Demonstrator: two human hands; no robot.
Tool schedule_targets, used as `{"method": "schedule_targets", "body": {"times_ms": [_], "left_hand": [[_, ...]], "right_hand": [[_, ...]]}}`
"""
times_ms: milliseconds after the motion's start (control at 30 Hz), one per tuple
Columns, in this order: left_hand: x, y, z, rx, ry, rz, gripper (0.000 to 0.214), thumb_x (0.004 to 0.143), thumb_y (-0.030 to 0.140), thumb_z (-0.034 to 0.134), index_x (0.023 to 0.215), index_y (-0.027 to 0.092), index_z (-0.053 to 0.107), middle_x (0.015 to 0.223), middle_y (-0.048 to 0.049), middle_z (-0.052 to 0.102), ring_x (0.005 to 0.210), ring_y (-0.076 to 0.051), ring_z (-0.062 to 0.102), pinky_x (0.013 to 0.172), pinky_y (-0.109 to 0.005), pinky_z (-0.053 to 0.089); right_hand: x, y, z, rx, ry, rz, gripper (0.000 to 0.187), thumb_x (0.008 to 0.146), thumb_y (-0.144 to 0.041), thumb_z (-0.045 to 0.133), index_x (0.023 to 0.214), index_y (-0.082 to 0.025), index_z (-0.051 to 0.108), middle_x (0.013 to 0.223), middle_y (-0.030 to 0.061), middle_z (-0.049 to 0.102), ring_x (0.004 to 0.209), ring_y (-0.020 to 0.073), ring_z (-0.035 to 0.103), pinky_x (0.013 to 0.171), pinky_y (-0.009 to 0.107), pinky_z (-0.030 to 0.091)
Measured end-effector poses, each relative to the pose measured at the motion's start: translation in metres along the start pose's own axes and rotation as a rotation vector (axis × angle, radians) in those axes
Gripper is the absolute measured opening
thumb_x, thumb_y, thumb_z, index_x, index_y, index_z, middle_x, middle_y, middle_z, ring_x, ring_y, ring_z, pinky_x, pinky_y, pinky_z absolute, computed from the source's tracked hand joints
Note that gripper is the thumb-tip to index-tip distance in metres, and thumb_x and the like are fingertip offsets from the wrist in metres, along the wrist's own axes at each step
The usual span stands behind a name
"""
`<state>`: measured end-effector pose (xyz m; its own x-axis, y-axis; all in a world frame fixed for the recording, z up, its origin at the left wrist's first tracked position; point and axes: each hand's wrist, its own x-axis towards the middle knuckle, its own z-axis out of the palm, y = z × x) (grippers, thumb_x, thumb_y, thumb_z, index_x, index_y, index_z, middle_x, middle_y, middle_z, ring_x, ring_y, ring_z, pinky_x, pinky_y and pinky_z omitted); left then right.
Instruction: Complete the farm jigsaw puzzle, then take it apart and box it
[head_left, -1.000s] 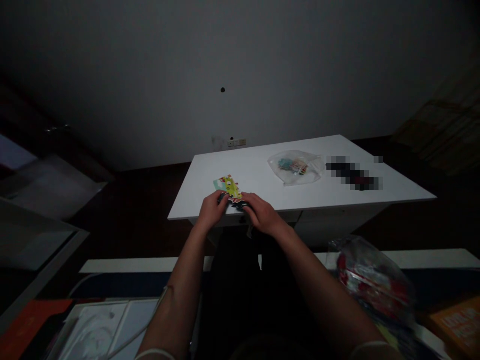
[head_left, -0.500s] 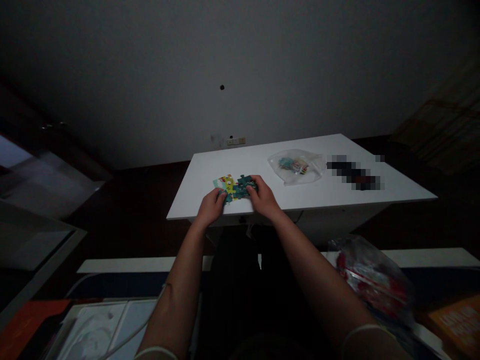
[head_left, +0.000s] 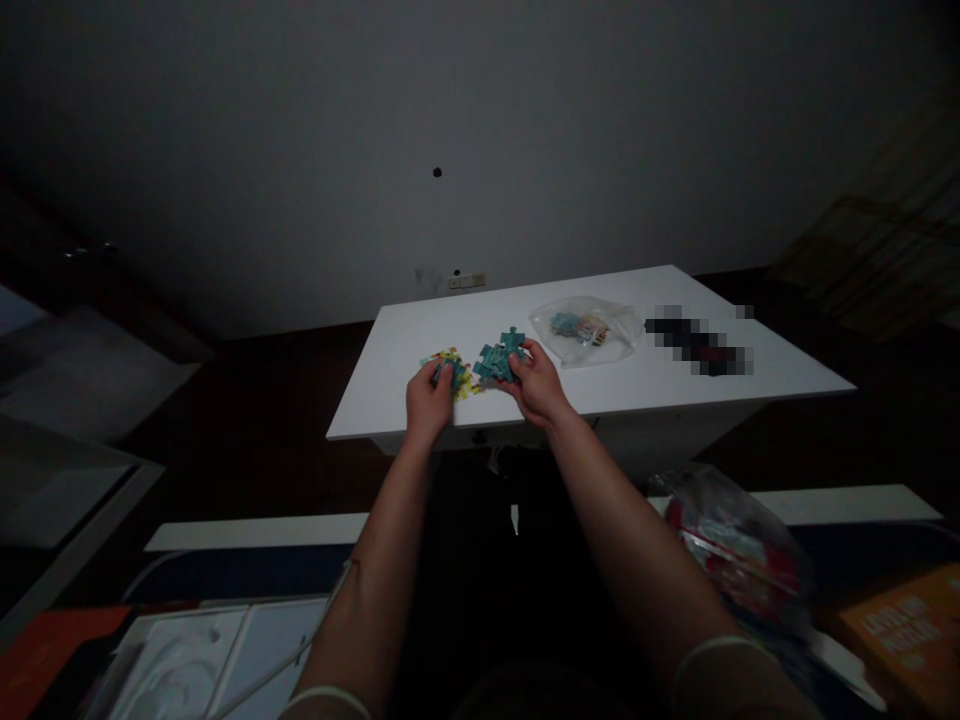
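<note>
Both my hands are raised just above the near left part of a small white table [head_left: 675, 385]. My left hand [head_left: 429, 400] pinches a joined clump of puzzle pieces [head_left: 453, 368] showing yellow and teal. My right hand [head_left: 537, 385] grips a second joined clump of teal puzzle pieces [head_left: 499, 357], tilted so its back faces me. The two clumps are apart, with a small gap between them. A clear plastic bag with more puzzle pieces [head_left: 586, 329] lies on the table to the right of my right hand.
A blurred dark object [head_left: 699, 341] lies at the table's right side. A crinkled plastic bag with red contents [head_left: 731, 545] sits near my right arm. An orange box [head_left: 904, 625] is at lower right, a white moulded tray [head_left: 187, 670] at lower left. The room is dim.
The flat puzzle section on the table has been lifted and split: my right hand turned the teal part up and away while my left hand kept the yellow part.
</note>
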<state>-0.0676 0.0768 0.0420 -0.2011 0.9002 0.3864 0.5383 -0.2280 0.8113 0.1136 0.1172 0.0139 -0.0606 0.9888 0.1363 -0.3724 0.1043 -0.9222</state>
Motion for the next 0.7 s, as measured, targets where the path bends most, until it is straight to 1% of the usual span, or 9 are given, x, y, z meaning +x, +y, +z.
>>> {"method": "schedule_targets", "body": {"times_ms": [100,167,267,333,433,500,533,633,700], "left_hand": [[0.000,0.007,0.028,-0.132,-0.106,-0.078,0.033,0.098,0.040,0.041,0.107,0.018,0.064,0.105,-0.0070,0.069,0.094,-0.019,0.064,0.081,-0.032,0.054],[0.000,0.011,0.046,-0.224,-0.137,-0.120,0.035,0.099,0.040,0.036,0.108,0.016,0.060,0.103,-0.0087,0.068,0.089,-0.018,0.065,0.075,-0.030,0.055],[-0.002,0.017,0.063,-0.202,-0.144,-0.083,0.035,0.101,0.037,0.031,0.110,0.014,0.057,0.108,-0.0109,0.067,0.093,-0.017,0.064,0.081,-0.030,0.054],[-0.004,0.021,0.064,-0.124,-0.162,-0.031,0.035,0.101,0.037,0.030,0.112,0.015,0.056,0.112,-0.0116,0.066,0.100,-0.018,0.062,0.089,-0.032,0.051],[-0.007,0.023,0.044,0.026,-0.123,0.048,0.037,0.099,0.039,0.040,0.124,0.017,0.054,0.124,-0.0135,0.060,0.117,-0.022,0.054,0.105,-0.039,0.041],[-0.012,0.018,0.020,0.234,-0.064,0.142,0.048,0.096,0.041,0.045,0.138,0.018,0.046,0.133,-0.0156,0.054,0.126,-0.026,0.048,0.110,-0.043,0.035],[-0.015,0.013,0.008,0.315,-0.070,0.187,0.052,0.095,0.041,0.047,0.141,0.018,0.043,0.136,-0.0159,0.053,0.128,-0.028,0.047,0.111,-0.044,0.034],[-0.028,-0.003,-0.026,0.469,-0.227,0.305,0.052,0.092,0.040,0.053,0.138,0.017,0.049,0.144,-0.0164,0.047,0.135,-0.031,0.041,0.114,-0.048,0.030],[-0.039,-0.012,-0.039,0.531,-0.322,0.325,0.049,0.091,0.039,0.054,0.135,0.017,0.053,0.145,-0.0158,0.047,0.135,-0.032,0.041,0.114,-0.050,0.030]], "right_hand": [[0.000,0.000,0.002,-0.152,0.013,-0.106,0.036,0.085,-0.040,0.058,0.118,-0.030,0.047,0.117,0.0044,0.062,0.104,0.0201,0.062,0.091,0.043,0.055],[-0.001,0.000,0.003,-0.252,0.007,-0.191,0.036,0.085,-0.039,0.058,0.118,-0.028,0.051,0.118,0.0049,0.062,0.108,0.0196,0.060,0.098,0.041,0.051],[-0.002,0.000,0.002,-0.289,-0.057,-0.214,0.038,0.086,-0.039,0.057,0.121,-0.027,0.052,0.118,0.0051,0.063,0.107,0.0193,0.061,0.098,0.041,0.051],[-0.003,0.000,0.001,-0.275,-0.087,-0.181,0.040,0.086,-0.040,0.057,0.123,-0.028,0.051,0.116,0.0047,0.064,0.104,0.0194,0.062,0.093,0.040,0.054],[-0.004,0.002,0.000,-0.237,-0.057,-0.153,0.044,0.085,-0.040,0.059,0.126,-0.029,0.048,0.111,0.0042,0.066,0.096,0.0190,0.065,0.087,0.040,0.056],[-0.003,0.004,-0.001,-0.209,-0.020,-0.160,0.046,0.086,-0.039,0.060,0.129,-0.029,0.047,0.111,0.0044,0.066,0.094,0.0184,0.066,0.086,0.040,0.057],[-0.003,0.005,0.000,-0.204,-0.006,-0.165,0.047,0.086,-0.039,0.060,0.129,-0.029,0.046,0.112,0.0047,0.066,0.094,0.0183,0.067,0.087,0.040,0.057],[0.000,0.009,0.000,-0.218,0.002,-0.166,0.046,0.085,-0.038,0.061,0.129,-0.028,0.048,0.117,0.0059,0.065,0.099,0.0187,0.066,0.089,0.041,0.056],[0.001,0.012,-0.001,-0.232,-0.010,-0.160,0.046,0.085,-0.037,0.061,0.129,-0.028,0.050,0.120,0.0066,0.064,0.103,0.0195,0.065,0.092,0.043,0.055]]}}
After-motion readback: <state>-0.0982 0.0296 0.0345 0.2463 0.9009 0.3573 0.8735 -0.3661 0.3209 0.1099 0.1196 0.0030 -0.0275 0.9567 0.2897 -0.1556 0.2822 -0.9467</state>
